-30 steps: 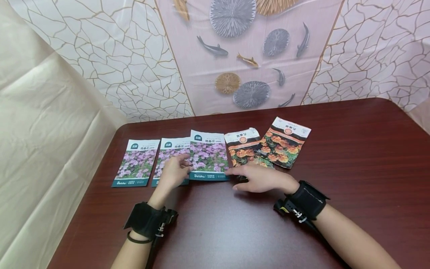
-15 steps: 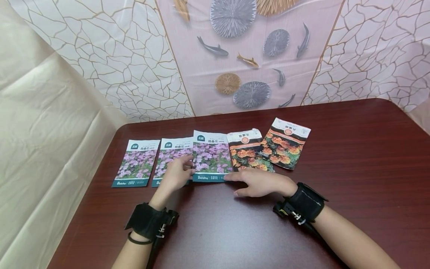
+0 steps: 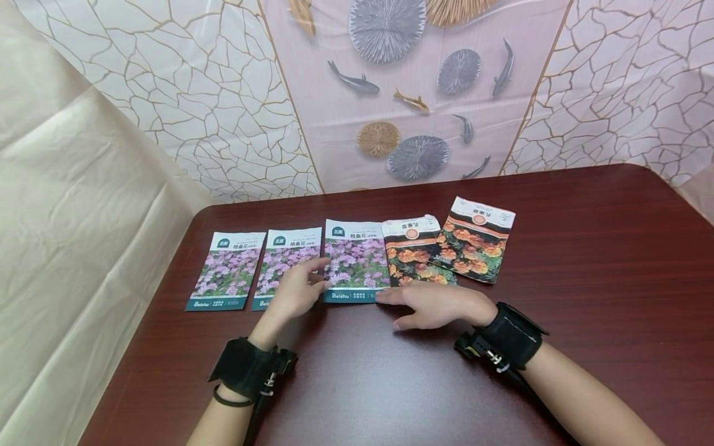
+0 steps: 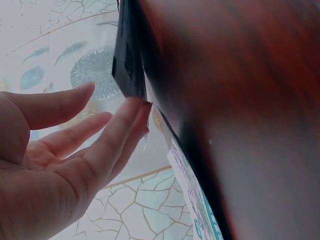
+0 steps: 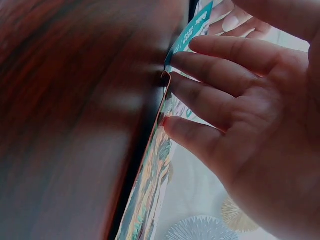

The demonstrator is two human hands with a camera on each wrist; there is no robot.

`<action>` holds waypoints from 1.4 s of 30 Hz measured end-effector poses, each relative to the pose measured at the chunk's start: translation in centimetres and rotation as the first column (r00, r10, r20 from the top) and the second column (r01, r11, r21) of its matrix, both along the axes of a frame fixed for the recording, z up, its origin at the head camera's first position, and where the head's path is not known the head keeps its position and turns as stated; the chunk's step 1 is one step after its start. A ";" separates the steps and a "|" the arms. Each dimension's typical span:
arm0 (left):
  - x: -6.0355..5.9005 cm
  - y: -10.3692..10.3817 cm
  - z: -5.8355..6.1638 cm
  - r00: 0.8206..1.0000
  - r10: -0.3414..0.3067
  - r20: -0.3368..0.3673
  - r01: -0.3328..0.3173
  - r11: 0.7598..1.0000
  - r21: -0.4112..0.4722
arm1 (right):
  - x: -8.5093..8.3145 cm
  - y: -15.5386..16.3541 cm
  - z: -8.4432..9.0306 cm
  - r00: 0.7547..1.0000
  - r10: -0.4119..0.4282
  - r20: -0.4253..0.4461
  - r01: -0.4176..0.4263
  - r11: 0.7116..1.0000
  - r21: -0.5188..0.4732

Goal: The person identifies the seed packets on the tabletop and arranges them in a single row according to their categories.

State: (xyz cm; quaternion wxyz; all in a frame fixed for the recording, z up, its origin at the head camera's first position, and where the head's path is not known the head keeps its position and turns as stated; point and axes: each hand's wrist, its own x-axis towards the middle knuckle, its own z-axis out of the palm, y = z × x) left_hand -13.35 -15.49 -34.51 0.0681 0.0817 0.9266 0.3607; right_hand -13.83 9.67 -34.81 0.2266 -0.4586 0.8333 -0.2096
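Observation:
Between the hands lies a seed packet with purple flowers (image 3: 357,263), flat on the table with its green-blue bottom strip toward me. My left hand (image 3: 301,288) has relaxed fingers and fingertips right at that packet's left edge. My right hand (image 3: 432,303) is spread low, its index fingertip on the packet's lower right corner. The other right fingers overlap the lower end of an orange-flower seed packet (image 3: 411,251), which the right wrist view shows under those fingertips. A second orange-flower packet (image 3: 474,241) lies tilted, partly over the first.
Two more purple-flower packets lie to the left: one at the far left (image 3: 229,269), the other (image 3: 290,251) partly behind my left hand. Dark red table (image 3: 586,279) extends to the right. A patterned cloth (image 3: 413,105) hangs behind the back edge.
The middle purple-flower packet has slid right, with my left hand following it. The first orange-flower packet has shifted right too, closing up to the tilted one. My right hand has come slightly nearer.

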 end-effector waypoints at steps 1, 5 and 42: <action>0.0 0.0 0.0 1.000 -0.007 -0.004 0.007 1.000 -0.011 | 0.0 0.0 0.0 1.000 -0.001 0.002 0.001 1.000 0.003; 0.2 0.2 0.2 0.999 -0.041 -0.015 0.040 0.998 -0.055 | 0.1 0.0 0.0 1.000 0.002 -0.003 -0.002 1.000 0.013; 1.6 1.5 0.5 0.903 -0.354 0.243 0.415 0.865 -0.283 | 0.2 -0.2 0.2 1.000 0.002 0.016 -0.002 1.000 0.010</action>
